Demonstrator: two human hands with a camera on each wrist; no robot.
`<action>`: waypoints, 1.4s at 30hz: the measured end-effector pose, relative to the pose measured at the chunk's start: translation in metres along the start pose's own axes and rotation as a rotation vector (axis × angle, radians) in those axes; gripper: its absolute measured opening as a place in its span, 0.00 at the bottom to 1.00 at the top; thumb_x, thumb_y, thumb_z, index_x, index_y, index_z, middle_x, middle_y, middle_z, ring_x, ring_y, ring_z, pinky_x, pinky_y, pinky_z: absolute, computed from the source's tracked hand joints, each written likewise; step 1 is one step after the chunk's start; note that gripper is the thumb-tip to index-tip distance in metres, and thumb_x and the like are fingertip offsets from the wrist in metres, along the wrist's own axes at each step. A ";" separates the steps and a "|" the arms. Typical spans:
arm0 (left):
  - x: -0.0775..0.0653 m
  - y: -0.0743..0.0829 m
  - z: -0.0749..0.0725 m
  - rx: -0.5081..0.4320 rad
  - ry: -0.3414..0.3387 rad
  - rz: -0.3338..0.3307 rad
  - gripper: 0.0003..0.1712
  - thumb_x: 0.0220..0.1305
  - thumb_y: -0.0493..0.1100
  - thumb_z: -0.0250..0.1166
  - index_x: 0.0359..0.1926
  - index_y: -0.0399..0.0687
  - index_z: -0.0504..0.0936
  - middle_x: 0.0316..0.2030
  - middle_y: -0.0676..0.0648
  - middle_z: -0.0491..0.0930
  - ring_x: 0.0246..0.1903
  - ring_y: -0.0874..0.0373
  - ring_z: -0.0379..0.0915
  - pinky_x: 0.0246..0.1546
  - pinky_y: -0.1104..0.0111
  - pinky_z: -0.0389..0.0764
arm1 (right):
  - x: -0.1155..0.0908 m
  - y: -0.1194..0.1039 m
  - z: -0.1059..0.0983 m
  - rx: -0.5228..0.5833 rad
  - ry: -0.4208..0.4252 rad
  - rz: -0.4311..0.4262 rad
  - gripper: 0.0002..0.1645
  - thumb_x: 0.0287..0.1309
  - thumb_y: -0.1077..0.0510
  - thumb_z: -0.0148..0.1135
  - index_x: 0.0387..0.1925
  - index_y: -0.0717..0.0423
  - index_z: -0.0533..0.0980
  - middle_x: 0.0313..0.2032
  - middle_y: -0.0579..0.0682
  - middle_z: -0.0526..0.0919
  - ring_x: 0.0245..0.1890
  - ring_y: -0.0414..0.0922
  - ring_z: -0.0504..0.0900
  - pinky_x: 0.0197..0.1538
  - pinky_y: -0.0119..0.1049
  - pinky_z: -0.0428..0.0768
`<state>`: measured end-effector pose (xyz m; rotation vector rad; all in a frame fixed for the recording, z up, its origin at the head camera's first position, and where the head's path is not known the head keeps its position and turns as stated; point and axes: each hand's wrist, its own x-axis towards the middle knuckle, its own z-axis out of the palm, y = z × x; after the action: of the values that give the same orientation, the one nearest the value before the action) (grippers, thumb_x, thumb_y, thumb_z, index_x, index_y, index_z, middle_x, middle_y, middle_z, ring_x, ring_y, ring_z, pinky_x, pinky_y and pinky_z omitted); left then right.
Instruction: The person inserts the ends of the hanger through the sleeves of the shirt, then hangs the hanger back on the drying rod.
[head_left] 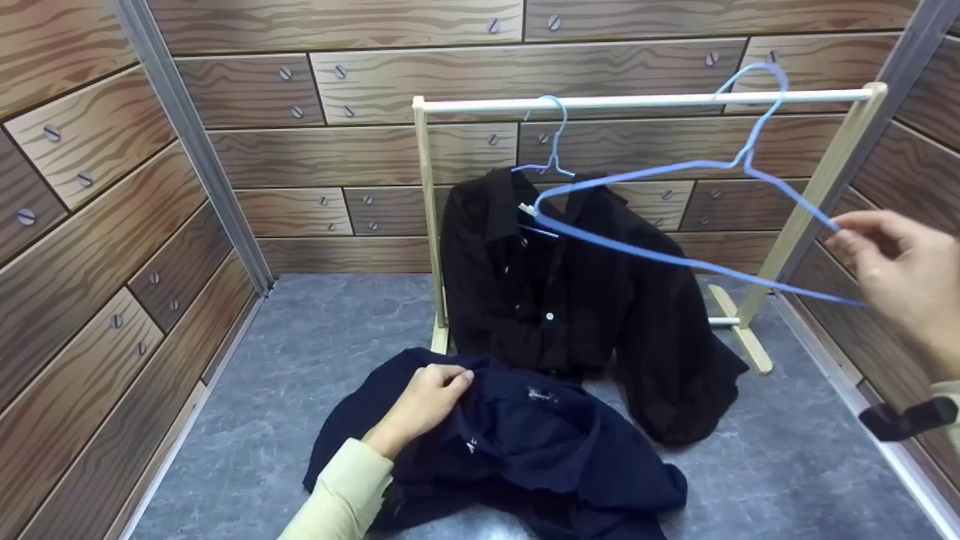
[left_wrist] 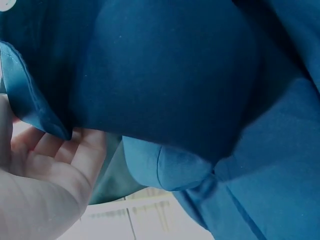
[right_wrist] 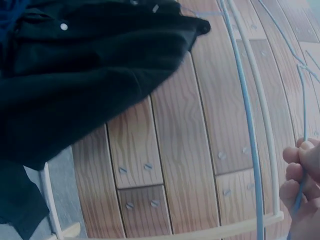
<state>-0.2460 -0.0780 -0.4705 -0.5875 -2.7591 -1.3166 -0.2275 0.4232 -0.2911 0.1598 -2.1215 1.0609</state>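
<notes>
My right hand (head_left: 904, 274) pinches a blue clothes hanger (head_left: 637, 246) by its right shoulder and holds it up in front of the rack. In the right wrist view the fingers (right_wrist: 295, 170) curl round the hanger's wire. A dark navy shirt (head_left: 525, 450) lies bunched on the floor surface, and my left hand (head_left: 424, 401) grips its upper edge. The left wrist view shows the shirt's cloth (left_wrist: 165, 75) between thumb and fingers, the fingers partly under it. Behind, a black shirt (head_left: 495, 300) hangs on a second blue hanger (head_left: 556, 142).
A wooden clothes rack (head_left: 637, 103) with a pale rail stands at the back, its right foot (head_left: 754, 352) on the grey floor surface (head_left: 277, 360). Wood-patterned walls (head_left: 262, 157) enclose the space on the left, back and right.
</notes>
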 end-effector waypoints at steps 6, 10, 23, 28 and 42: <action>0.001 0.003 -0.003 -0.018 0.004 -0.005 0.16 0.74 0.46 0.53 0.37 0.53 0.87 0.33 0.55 0.84 0.34 0.63 0.75 0.42 0.66 0.78 | -0.019 -0.004 0.009 -0.091 -0.133 -0.072 0.07 0.59 0.69 0.65 0.40 0.65 0.83 0.26 0.24 0.83 0.22 0.23 0.76 0.28 0.15 0.73; 0.002 0.007 -0.005 -0.039 0.008 -0.010 0.16 0.74 0.46 0.52 0.38 0.53 0.87 0.37 0.53 0.86 0.38 0.62 0.79 0.47 0.62 0.79 | -0.031 -0.001 0.015 -0.122 -0.185 -0.106 0.07 0.58 0.67 0.67 0.39 0.59 0.85 0.27 0.28 0.84 0.23 0.24 0.76 0.28 0.16 0.72; 0.008 0.024 -0.011 -0.036 0.154 -0.024 0.18 0.69 0.44 0.55 0.20 0.53 0.78 0.25 0.57 0.79 0.29 0.63 0.73 0.38 0.66 0.76 | -0.062 0.004 0.034 -0.126 -0.262 -0.221 0.13 0.53 0.73 0.67 0.36 0.53 0.86 0.30 0.29 0.84 0.26 0.24 0.77 0.29 0.16 0.72; 0.011 0.035 -0.014 0.024 0.256 0.006 0.18 0.69 0.45 0.55 0.22 0.55 0.83 0.30 0.56 0.86 0.33 0.61 0.81 0.41 0.63 0.80 | -0.072 0.003 0.046 -0.120 -0.244 -0.308 0.16 0.47 0.76 0.69 0.34 0.55 0.86 0.31 0.39 0.87 0.32 0.20 0.78 0.38 0.12 0.72; 0.016 0.064 -0.001 0.169 0.354 0.188 0.19 0.69 0.42 0.57 0.18 0.51 0.77 0.14 0.57 0.68 0.19 0.62 0.64 0.25 0.69 0.71 | -0.093 -0.019 0.086 -0.091 -0.157 -0.643 0.21 0.39 0.81 0.67 0.37 0.63 0.85 0.31 0.52 0.87 0.35 0.38 0.83 0.52 0.12 0.71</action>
<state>-0.2388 -0.0373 -0.4194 -0.5276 -2.4295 -1.0214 -0.2018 0.3286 -0.3742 0.8396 -2.0278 0.5806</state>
